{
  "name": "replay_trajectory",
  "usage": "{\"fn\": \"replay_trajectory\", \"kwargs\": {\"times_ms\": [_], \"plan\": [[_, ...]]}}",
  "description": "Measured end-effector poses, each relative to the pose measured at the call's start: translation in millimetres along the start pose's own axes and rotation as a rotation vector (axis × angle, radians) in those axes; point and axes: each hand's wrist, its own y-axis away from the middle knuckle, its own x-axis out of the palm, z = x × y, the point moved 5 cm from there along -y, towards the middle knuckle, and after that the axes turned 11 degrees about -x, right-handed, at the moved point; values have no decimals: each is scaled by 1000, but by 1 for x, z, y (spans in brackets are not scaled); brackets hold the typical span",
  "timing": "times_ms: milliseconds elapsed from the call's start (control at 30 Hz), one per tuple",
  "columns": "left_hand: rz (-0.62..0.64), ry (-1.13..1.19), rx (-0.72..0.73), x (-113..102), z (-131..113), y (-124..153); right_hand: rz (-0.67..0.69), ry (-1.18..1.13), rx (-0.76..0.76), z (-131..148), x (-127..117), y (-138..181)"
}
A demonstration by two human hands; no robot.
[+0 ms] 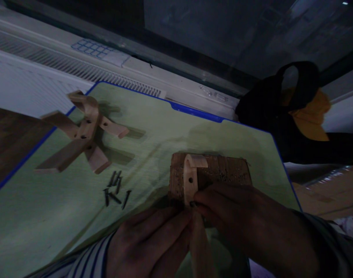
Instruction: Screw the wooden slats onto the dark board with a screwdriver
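Note:
A curved wooden piece (190, 170) with a hooked end and a dark hole lies over a worn brown cardboard block (225, 172). My left hand (153, 243) is closed around the wood's near part, its fingertips close to my right hand's. My right hand (242, 220) pinches at a small dark screw (193, 203) set at a hole in the piece; most of that screw is hidden by the fingers. Another wooden strip (200, 247) runs toward me below both hands. Several dark screws (115, 189) lie loose on the table to the left.
An assembled wooden piece with several legs (88, 131) lies at the left of the green, blue-edged table (153, 123). Behind the table are a radiator (107, 75) and a window sill. A black bag (263, 104) with a yellow cap (311, 116) sits at the right.

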Motion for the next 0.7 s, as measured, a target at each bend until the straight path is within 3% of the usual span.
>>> {"fn": "replay_trajectory", "kwargs": {"times_ms": [267,567,700], "plan": [[50,11,29,-3,-1,0,48,-22,-20,3,-2,-3],[-89,5,21,-2,-3,0,81,-10,-65,5,-1,-8],[-17,-9,15,-1,-3,-1,91,15,-63,4,0,-9]]}}
